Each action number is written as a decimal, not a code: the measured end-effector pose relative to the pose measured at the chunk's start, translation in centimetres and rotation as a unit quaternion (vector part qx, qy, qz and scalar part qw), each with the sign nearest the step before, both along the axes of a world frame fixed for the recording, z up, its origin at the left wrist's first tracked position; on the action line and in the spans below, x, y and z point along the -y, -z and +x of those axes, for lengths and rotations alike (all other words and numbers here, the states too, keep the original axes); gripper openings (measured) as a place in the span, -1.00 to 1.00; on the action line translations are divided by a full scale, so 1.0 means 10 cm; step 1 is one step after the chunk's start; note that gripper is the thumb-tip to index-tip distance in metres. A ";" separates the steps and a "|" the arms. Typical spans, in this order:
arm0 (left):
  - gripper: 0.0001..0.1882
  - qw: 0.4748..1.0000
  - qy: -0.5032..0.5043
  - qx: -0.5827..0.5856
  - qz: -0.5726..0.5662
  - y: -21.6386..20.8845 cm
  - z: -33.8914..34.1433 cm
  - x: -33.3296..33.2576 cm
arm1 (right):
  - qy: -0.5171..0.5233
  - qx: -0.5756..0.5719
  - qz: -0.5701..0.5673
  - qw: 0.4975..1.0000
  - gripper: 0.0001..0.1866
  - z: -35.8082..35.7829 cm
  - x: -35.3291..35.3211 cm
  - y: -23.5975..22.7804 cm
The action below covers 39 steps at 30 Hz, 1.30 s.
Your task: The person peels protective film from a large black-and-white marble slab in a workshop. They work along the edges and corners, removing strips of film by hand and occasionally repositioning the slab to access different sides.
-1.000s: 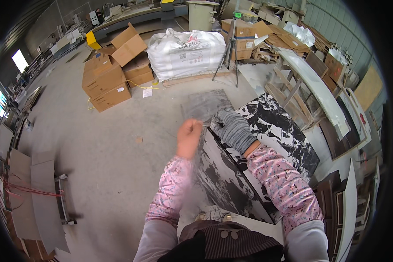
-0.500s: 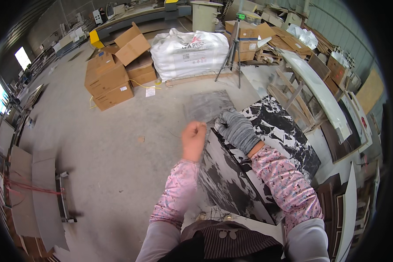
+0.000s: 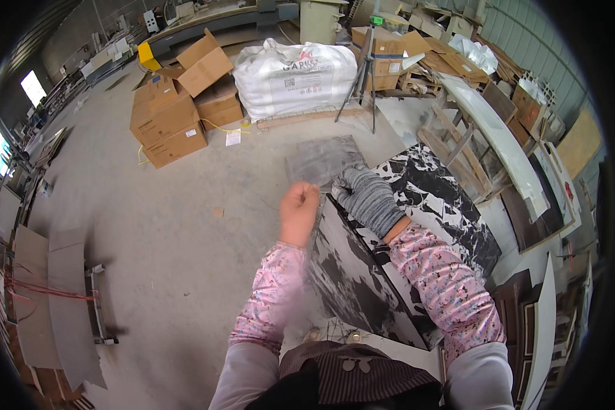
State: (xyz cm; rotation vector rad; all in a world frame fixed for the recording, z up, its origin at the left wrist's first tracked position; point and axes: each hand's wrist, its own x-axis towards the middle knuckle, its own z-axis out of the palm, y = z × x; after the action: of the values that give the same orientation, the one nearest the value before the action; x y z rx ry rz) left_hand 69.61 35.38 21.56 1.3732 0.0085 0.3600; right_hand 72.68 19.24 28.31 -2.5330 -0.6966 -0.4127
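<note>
My left hand (image 3: 298, 217) is bare and closed, thumb against curled fingers, just left of the near corner of a black-and-white marbled box-like piece. Whatever is in those fingers, if anything, is too small to make out. A grey knit glove covers my right hand (image 3: 370, 203), its fingers curled together above that piece's top edge; their grip is hidden. The marbled side panel (image 3: 352, 273) slants below both hands, and a marbled top panel (image 3: 451, 205) spreads to the right. Beyond my hands a dusty grey slab (image 3: 321, 156) lies low. Patterned pink sleeves cover both forearms.
Cardboard boxes (image 3: 167, 123) are stacked at the far left, beside a big white bulk bag (image 3: 294, 82). A tripod (image 3: 367, 75) stands right of the bag. A wooden rack (image 3: 458, 150) with slabs borders the right. Grey boards (image 3: 68, 294) lean at the left.
Both hands appear slightly farther left and higher in the picture, still closed. The scene has shifted a little with the head's movement.
</note>
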 end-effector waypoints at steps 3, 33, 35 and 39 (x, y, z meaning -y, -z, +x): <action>-0.75 1.000 -0.009 0.004 0.004 0.00 -0.02 0.01 | -0.025 0.033 0.017 0.999 -0.85 0.04 0.02 0.06; -0.73 0.998 -0.056 0.041 0.004 0.00 -0.23 0.17 | -0.064 0.009 0.029 0.997 -0.85 0.03 0.08 0.01; -0.73 0.997 -0.057 0.046 0.002 0.04 -0.24 0.20 | -0.078 0.019 0.037 0.996 -0.86 0.03 0.12 0.04; -0.73 0.997 -0.065 0.052 0.002 0.10 -0.28 0.25 | -0.087 -0.005 0.051 0.995 -0.87 0.00 0.16 0.06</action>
State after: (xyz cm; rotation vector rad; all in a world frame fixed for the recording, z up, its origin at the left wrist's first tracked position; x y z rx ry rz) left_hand 66.83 32.92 20.57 1.3602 0.0104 0.5409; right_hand 72.63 17.60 27.68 -2.3545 -0.8626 -0.3639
